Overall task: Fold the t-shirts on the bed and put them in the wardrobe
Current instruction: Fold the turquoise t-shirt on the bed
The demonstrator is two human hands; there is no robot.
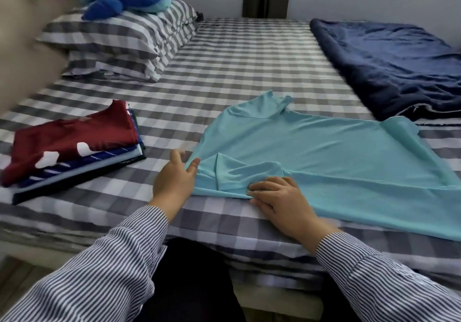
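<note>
The light blue t-shirt point(311, 152) lies spread on the checked bed point(237, 54); the left hand point(174, 179) pinches its edge, the right hand point(279, 202) presses flat, fingers straight, on the folded-in sleeve. Folded t-shirts point(72, 144) are stacked at left

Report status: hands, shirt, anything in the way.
Left hand pinches the light blue t-shirt at its edge; right hand presses flat on the folded-in sleeve. Shirt part folded. Folded stack lies apart to the left, nothing in the way.

Turquoise t-shirt point(311, 152), grey-white checked bed point(237, 72), navy blanket point(389, 64).
</note>
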